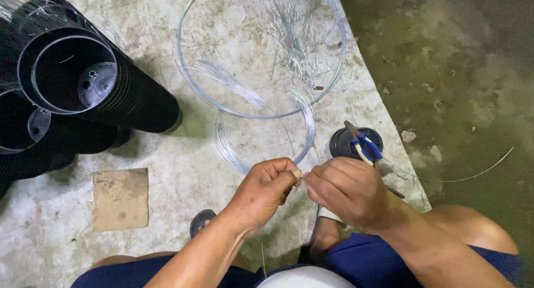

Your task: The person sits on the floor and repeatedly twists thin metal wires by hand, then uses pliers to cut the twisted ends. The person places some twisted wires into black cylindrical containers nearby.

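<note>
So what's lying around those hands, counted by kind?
Wire coils: 2
Stacks of black pots: 2
Pliers: 1
Cardboard piece: 1
Black lid: 1
Total: 7

bare forearms; blue shorts; sandals

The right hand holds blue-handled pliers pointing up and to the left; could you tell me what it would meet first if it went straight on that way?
Probably the small wire coil just beyond the right hand and pliers, then the large wire hoop; depth is unclear.
</note>
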